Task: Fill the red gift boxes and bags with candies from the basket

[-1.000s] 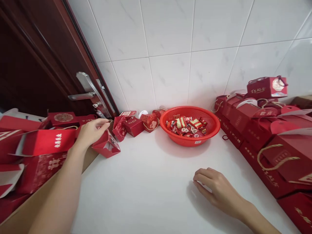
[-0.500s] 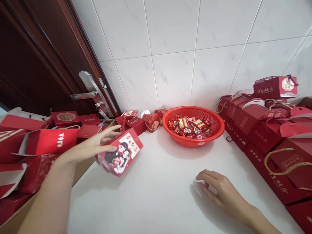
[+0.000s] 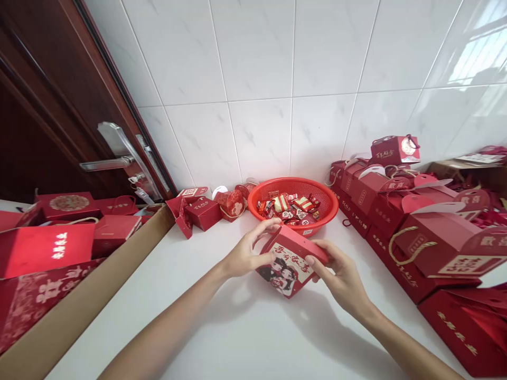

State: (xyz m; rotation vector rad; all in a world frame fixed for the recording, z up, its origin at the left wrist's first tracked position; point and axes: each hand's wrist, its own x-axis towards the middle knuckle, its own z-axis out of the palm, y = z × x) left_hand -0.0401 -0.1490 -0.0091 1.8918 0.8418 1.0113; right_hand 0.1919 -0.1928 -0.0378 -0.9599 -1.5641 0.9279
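A red gift box [image 3: 291,261] with a cartoon couple printed on its front is held tilted over the white table [image 3: 237,338]. My left hand [image 3: 253,250] grips its left side, thumb across the printed front and fingers behind. On the right side, my right hand [image 3: 335,269] closes round the box with its thumb on the front edge. Just behind the box stands a red plastic basket [image 3: 330,203] holding several wrapped candies [image 3: 295,207]. The back of the held box is hidden from view.
At left, a cardboard carton [image 3: 99,287] is full of red boxes. Stacked red gift boxes [image 3: 396,224] line the right side. A few small boxes [image 3: 204,212] sit by the tiled wall, near a dark door with a metal handle [image 3: 106,164].
My left hand has carried the gift box rightward from beside the carton to in front of the basket. My right hand has come up and taken hold of it. The view has shifted right.
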